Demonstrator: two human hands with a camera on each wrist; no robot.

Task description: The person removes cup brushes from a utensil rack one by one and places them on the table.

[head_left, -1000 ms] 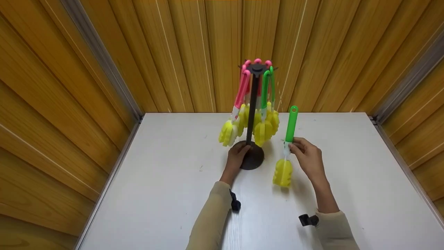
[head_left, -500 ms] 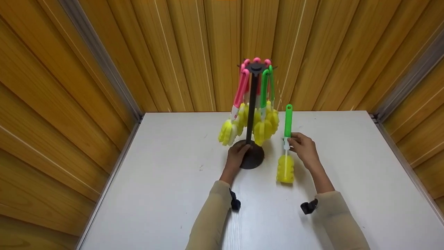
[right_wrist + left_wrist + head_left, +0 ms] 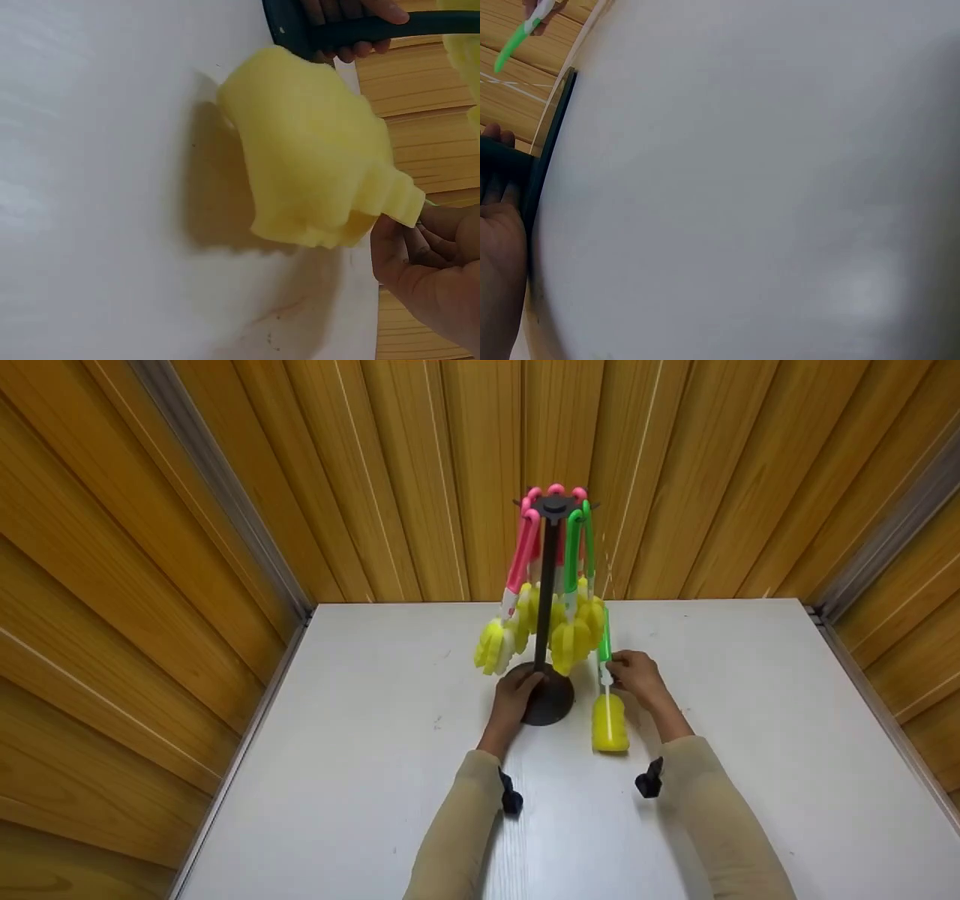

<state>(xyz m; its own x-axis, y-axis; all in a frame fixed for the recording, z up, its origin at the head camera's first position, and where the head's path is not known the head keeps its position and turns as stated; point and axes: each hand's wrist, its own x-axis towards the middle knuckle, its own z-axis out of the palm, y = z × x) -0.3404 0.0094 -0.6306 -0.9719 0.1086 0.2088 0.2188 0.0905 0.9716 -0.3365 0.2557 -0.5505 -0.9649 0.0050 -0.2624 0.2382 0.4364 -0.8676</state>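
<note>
A dark stand [image 3: 548, 585] rises from a round base, with pink-handled sponge brushes [image 3: 520, 555] and green-handled ones [image 3: 573, 555] hanging from its top. Low on the pole, just over the base [image 3: 551, 706], my left hand [image 3: 513, 701] grips the stand; the right wrist view shows its fingers [image 3: 363, 49] curled round the pole. To the right of the stand, my right hand [image 3: 639, 679] pinches a loose sponge brush [image 3: 610, 724] by its white neck. That brush has its green handle up, partly behind the hanging sponges, and its yellow sponge head [image 3: 307, 142] down.
The white table [image 3: 360, 780] lies under both arms. Wood-plank walls [image 3: 420, 480] stand behind it and at both sides, with metal strips in the corners.
My right hand has moved left with the green-handled brush, bringing it close beside the hanging brushes. My left hand has stayed at the foot of the stand.
</note>
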